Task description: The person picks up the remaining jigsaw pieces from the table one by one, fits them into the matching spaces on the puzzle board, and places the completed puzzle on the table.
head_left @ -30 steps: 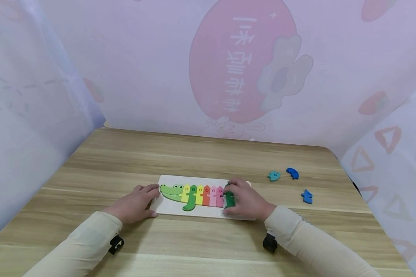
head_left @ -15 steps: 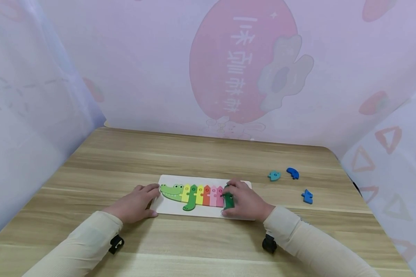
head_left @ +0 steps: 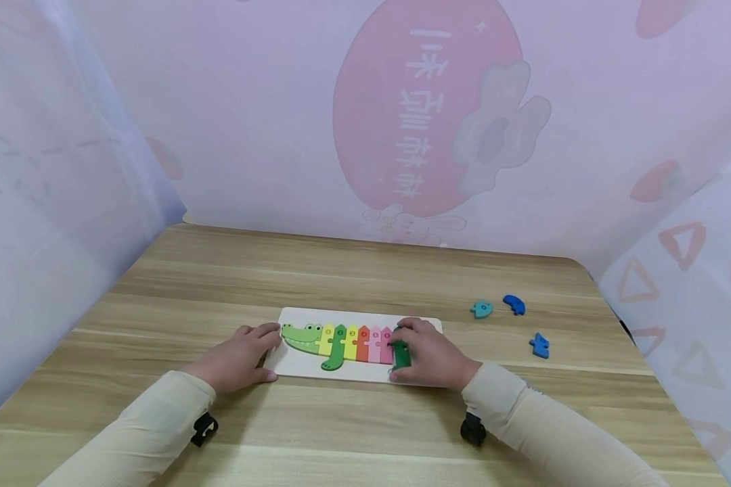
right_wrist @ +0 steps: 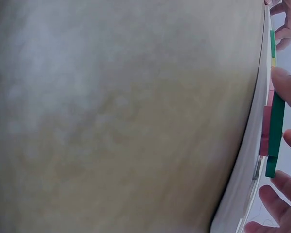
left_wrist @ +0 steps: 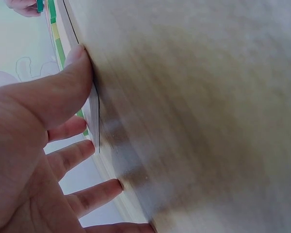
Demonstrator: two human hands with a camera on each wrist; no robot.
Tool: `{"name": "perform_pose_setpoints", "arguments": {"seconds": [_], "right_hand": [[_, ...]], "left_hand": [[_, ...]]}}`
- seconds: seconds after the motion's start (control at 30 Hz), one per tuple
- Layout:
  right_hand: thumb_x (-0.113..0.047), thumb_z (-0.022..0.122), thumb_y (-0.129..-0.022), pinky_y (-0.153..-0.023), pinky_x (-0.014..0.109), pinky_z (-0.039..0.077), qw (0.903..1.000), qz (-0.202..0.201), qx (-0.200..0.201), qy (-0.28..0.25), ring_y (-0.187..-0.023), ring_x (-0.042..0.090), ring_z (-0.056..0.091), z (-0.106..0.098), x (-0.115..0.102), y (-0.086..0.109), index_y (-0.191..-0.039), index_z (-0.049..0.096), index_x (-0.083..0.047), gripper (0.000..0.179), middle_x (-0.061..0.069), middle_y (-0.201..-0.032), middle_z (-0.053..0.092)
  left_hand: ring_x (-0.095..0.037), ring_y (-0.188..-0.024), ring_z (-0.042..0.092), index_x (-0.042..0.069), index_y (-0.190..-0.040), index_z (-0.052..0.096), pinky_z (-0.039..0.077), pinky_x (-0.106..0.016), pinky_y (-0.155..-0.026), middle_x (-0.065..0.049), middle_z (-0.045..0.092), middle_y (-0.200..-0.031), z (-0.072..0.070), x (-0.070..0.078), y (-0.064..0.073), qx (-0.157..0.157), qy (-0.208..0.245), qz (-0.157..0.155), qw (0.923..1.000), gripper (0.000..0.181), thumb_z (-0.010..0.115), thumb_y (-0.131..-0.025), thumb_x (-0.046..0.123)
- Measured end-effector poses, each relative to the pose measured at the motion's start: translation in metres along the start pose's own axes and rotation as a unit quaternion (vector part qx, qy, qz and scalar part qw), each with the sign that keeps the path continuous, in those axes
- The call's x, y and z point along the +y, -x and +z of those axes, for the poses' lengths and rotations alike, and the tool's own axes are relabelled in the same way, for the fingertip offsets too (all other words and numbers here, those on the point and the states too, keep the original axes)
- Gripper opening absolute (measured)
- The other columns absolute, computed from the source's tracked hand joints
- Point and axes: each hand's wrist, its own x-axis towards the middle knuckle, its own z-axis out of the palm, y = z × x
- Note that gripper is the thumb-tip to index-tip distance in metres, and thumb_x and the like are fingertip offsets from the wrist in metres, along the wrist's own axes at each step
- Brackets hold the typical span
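One dark green piece (head_left: 401, 356), pinched by the right hand (head_left: 436, 355) at the puzzle board's (head_left: 301, 369) right end in the head view, could jam against the pink piece (head_left: 386, 350) if pressed down askew. Left wrist view: the left hand (left_wrist: 24, 155), fingers spread, touches the board's left end. Right wrist view: moderately parted thumb and fingers hold the green piece.

Both hands (head_left: 235, 358) (head_left: 436, 355) forward, well apart

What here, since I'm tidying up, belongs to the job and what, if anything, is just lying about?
Job:
white board
crocodile pieces on it
dark green piece in the right hand
probably teal piece, navy piece, blue piece

Lying about:
only surroundings: wooden table, printed cloth
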Motion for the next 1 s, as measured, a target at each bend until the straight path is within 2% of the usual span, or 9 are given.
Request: {"name": "perform_pose_setpoints", "arguments": {"seconds": [1.0], "right_hand": [[-0.044, 0.083, -0.073, -0.101, 0.041, 0.045, 0.9996, 0.007, -0.003, 0.026, -0.128, 0.028, 0.041, 0.0032, -0.0004, -0.0032, -0.125, 0.063, -0.018, 0.061, 0.009, -0.14, 0.046]], "left_hand": [[-0.044, -0.121, 0.046, 0.008, -0.121, 0.057, 0.045, -0.055, -0.096, -0.02, 0.042, -0.144, -0.0005, 0.0013, 0.0001, -0.004, 0.001, -0.004, 1.0, 0.048, 0.076, -0.083, 0.03]]}}
